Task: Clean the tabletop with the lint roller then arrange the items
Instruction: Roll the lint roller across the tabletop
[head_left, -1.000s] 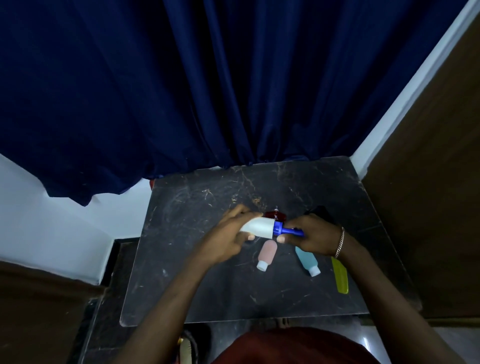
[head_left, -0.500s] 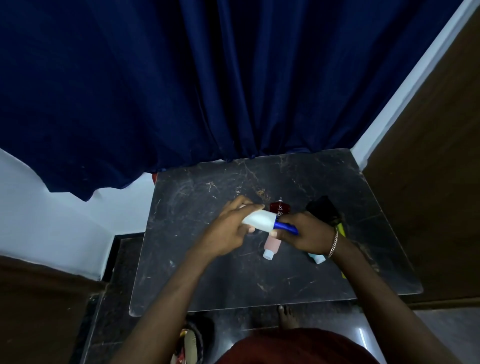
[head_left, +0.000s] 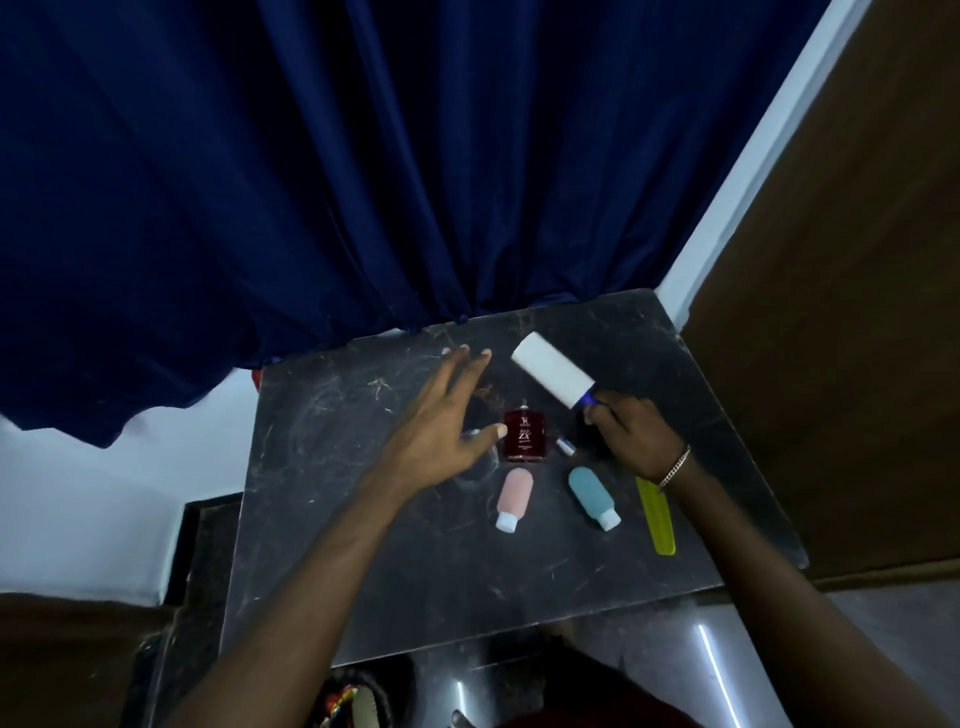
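Head view: dark marble tabletop (head_left: 363, 545), scratched and dusty, below a blue curtain (head_left: 363, 156). Right hand (head_left: 636, 434) closed around the blue handle of the lint roller (head_left: 553, 378), white roll tilted up and away toward the far left, lifted off the surface as far as can be judged. Left hand (head_left: 441, 426) empty, fingers spread wide, hovering over the far-left part of the top, thumb close beside the red bottle (head_left: 524, 435). Nearer the body, lying flat: pink bottle (head_left: 513, 498) with white cap, blue bottle (head_left: 592, 496) with white cap, yellow comb (head_left: 657, 517) at the right, partly under the right wrist. Silver bracelet (head_left: 674, 467) on that wrist.
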